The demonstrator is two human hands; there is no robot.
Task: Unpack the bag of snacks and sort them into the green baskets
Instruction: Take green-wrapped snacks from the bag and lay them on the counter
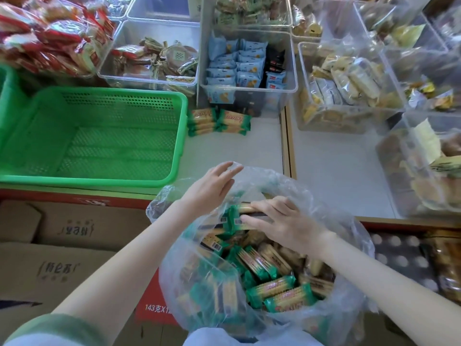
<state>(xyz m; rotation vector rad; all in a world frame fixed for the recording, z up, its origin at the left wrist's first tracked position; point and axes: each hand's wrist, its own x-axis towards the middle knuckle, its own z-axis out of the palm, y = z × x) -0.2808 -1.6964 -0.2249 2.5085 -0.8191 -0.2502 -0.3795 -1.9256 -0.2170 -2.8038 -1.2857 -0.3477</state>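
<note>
Reaching into bag (354,248) at near counter (224,151) edge | right hand (287,223) fingers nearly straight over top packets (234,216), likely choosing a bundle | left hand (212,188) flat, fingers wide, pushing rim back to keep mouth open | basket (99,90) just left, unfilled

A snack shop: clear bins (249,87) of wrapped snacks (224,63) and a green basket (87,180) line a white counter (336,166) above cardboard cartons (74,258).
</note>
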